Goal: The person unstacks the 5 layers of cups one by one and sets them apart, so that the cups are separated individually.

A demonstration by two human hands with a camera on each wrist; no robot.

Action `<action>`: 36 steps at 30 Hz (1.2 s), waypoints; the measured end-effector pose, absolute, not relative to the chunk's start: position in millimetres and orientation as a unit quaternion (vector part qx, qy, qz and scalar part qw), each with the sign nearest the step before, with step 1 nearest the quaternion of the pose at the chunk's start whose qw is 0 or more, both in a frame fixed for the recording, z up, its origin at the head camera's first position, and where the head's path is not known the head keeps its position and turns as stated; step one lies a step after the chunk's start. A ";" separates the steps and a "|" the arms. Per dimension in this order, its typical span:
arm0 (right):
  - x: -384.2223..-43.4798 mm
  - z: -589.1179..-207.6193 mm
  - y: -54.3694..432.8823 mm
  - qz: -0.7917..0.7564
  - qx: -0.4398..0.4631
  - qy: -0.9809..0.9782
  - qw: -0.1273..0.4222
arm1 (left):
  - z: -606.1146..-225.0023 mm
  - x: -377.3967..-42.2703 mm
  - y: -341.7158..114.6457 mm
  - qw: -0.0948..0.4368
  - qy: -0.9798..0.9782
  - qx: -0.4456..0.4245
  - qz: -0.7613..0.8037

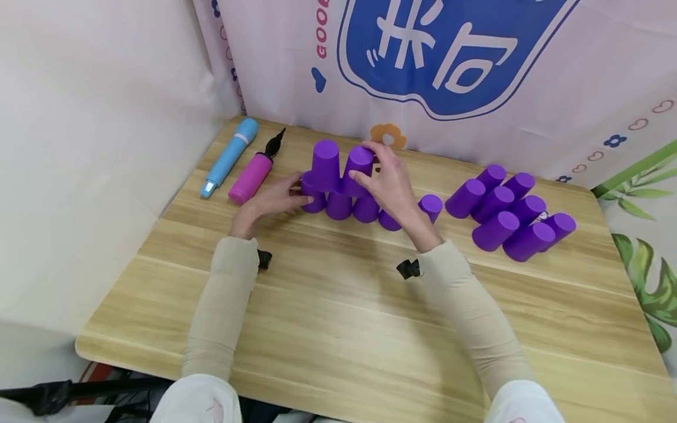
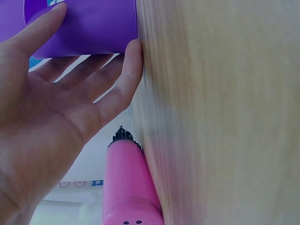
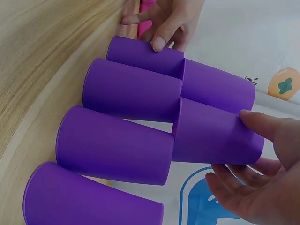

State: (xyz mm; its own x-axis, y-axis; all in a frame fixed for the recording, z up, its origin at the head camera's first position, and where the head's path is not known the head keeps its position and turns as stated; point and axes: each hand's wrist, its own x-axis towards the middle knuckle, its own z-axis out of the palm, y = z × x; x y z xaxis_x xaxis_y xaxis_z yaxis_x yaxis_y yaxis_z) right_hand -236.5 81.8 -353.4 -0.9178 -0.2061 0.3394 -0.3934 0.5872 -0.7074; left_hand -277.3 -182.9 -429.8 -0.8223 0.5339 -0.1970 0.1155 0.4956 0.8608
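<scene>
Furthest left lie a blue microphone-like thing (image 1: 230, 155) and a pink pump (image 1: 252, 178). Next, the left hand (image 1: 274, 198) holds the end lower cup (image 1: 317, 204) between thumb and fingers. The left upper cup (image 1: 325, 167) stands upside down over the lower row (image 1: 338, 207); beside it, the right hand (image 1: 391, 179) grips the right upper cup (image 1: 358, 160), thumb opposite fingers. A nudge from either hand could, I'd say, spread the lower cups and topple the upper 2. The right wrist view shows a gap beneath the gripped cup that the head view hardly shows; only the head view takes in the 8-cup cluster (image 1: 493, 205) farther right.
</scene>
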 end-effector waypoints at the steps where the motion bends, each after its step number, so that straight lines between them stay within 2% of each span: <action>1: -235.9 -352.9 82.1 0.424 0.169 -0.883 0.109 | -430.5 -277.3 -183.3 0.224 0.835 0.194 0.463; 7: -224.9 -340.5 97.2 0.450 0.166 -0.865 0.145 | -432.0 -277.7 -183.1 0.220 0.834 0.198 0.465; 13: -198.7 -320.4 146.0 0.440 0.120 -0.861 0.225 | -432.3 -279.4 -180.7 0.231 0.829 0.196 0.470; 20: -153.4 -305.1 224.8 0.397 0.021 -0.858 0.326 | -430.5 -279.0 -180.8 0.234 0.831 0.189 0.468; 26: -112.2 -304.1 290.0 0.348 -0.103 -0.848 0.387 | -430.9 -279.1 -182.6 0.237 0.830 0.182 0.470; 31: -92.2 -315.6 335.5 0.356 -0.218 -0.818 0.397 | -430.4 -279.4 -183.0 0.239 0.827 0.180 0.476; 36: -79.9 -344.7 375.1 0.375 -0.317 -0.794 0.359 | -429.5 -279.3 -179.9 0.245 0.822 0.184 0.479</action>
